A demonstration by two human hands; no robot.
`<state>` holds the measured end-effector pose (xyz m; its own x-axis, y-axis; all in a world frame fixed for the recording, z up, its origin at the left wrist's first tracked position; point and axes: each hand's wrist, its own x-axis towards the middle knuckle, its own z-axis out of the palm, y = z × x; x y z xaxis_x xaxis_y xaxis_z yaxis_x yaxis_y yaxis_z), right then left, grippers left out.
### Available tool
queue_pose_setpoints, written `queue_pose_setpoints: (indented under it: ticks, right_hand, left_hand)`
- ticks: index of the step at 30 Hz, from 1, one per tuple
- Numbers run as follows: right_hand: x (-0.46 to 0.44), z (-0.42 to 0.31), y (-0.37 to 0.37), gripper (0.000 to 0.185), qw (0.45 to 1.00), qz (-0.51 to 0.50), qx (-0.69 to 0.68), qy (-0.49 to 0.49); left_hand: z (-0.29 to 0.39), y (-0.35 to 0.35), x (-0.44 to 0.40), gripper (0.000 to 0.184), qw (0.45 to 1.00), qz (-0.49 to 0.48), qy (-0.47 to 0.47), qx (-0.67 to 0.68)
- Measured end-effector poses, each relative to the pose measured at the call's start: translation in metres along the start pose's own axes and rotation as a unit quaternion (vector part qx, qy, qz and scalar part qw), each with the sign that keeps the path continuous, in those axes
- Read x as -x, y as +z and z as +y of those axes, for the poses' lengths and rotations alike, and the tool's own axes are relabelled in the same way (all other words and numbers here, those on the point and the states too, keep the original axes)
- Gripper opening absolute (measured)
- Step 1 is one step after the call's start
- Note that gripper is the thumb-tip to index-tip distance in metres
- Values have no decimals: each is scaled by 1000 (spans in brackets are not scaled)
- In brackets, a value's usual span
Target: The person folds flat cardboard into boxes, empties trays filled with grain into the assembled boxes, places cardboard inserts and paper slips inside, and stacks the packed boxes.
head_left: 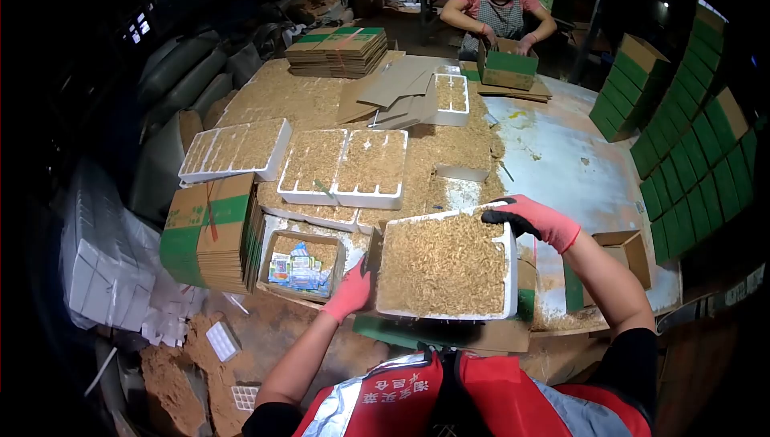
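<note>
A white foam tray (510, 277) filled with loose tan shavings is in front of me, slightly tilted. My right hand (533, 220), in a pink glove with black fingers, grips its upper right corner. At the tray's left side, my left hand (351, 291) is closed against an upright brown cardboard flap (373, 252); its fingertips are partly hidden. Green and brown cardboard (473, 335) shows under and around the tray's lower edge. Left of my left hand, an open carton (273, 281) contains printed packets (301, 269) on shavings.
More filled foam trays (370, 166) stand on the shavings-covered table (553, 148). Folded cartons (208, 232) are stacked at left, and another bundle (337, 52) lies farther back. Across the table, a person (501, 16) handles a green carton (509, 68). Green cartons (698, 164) are piled at right.
</note>
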<state>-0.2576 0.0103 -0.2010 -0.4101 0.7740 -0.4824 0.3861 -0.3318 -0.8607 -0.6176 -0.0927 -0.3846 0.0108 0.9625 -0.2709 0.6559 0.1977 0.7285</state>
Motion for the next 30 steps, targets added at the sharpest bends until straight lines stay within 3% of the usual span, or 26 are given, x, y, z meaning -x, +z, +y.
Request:
queue_pose_setpoints:
  ticks: [2,5,7,8,9,11,13,15,18,20,21,22,23,24,25,26,27,29,30]
  right_hand:
    - [-19,18,6,32,1000,-16,10,14]
    - [-65,70,30,31,994,-22,-75,-76]
    - [-85,95,40,37,992,-43,50,-104]
    - [-78,90,55,36,958,36,227,-170]
    - [-82,107,65,35,851,116,419,-296]
    - [-62,78,87,28,602,209,677,-367]
    - [-68,77,98,23,703,114,642,-284]
    - [-94,110,101,24,806,-69,526,-263]
    - [-126,122,107,40,806,-181,537,-171]
    - [-147,75,102,45,822,-253,494,-129]
    - [-164,50,96,42,859,-182,426,-219]
    - [-159,-13,91,34,943,-116,277,-145]
    - [-194,-28,73,35,966,-14,184,-180]
    - [-241,-36,49,35,976,99,82,-175]
    - [-282,-42,23,41,930,233,122,-257]
    - [-342,-28,-3,44,883,384,81,-259]
    - [-373,-30,-24,55,857,472,112,-174]
    - [-438,-12,-51,69,827,554,-22,-95]
    - [-472,3,-63,65,841,520,-107,-103]
  left_hand:
    - [5,-1,3,50,1000,12,-13,16]
    - [11,-17,8,45,997,60,-10,-45]
    - [11,-35,15,44,996,76,-14,-48]
    - [23,-42,27,40,994,100,7,-51]
    - [24,-43,25,39,993,104,-7,-62]
    - [15,-40,21,37,989,115,-29,-86]
    - [-19,-17,0,34,988,97,-33,-117]
    - [-10,-21,-4,35,991,76,-43,-105]
    - [0,-41,-5,47,996,18,-51,-77]
    - [-5,-47,-9,56,997,-14,-68,-17]
    - [-17,-51,-15,56,999,-27,-14,21]
    - [-32,-54,-20,57,997,-44,38,59]
    - [-43,-55,-27,57,989,-59,90,97]
    - [-43,-59,-28,56,987,-44,75,136]
    - [-39,-70,-20,55,983,-27,58,173]
    - [-39,-78,-16,55,977,-7,39,209]
    - [-50,-83,-15,52,984,40,47,167]
    - [-84,-97,-9,46,987,131,50,80]
    - [-98,-106,-7,42,987,159,37,6]
